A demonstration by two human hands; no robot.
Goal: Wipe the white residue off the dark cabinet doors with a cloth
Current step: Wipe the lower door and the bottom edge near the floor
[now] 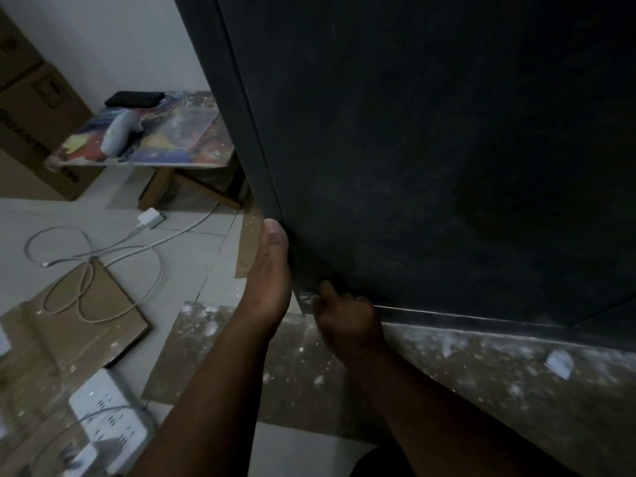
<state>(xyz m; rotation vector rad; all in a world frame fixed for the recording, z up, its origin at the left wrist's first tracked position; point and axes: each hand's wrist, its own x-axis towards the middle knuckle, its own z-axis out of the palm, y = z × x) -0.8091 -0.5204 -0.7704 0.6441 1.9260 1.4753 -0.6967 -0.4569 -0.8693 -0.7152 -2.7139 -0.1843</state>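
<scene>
Both hands sat at the cabinet door's (430,160) lower corner: left hand (270,266) flat, fingers straight; right hand (344,318) curled, contents unclear. Risk: no cloth visible; bare skin would likely smear residue.

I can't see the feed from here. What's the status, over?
Left hand flat on the dark cabinet door edge. Right hand curled at its bottom corner, cloth not visible. Faint white residue on door. Nothing in the way.

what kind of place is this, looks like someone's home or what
Probably a home room being fitted out or renovated: a dark cabinet door, dust-spattered cardboard sheets protecting the tiled floor, plus stacked cardboard boxes by the wall.
</scene>
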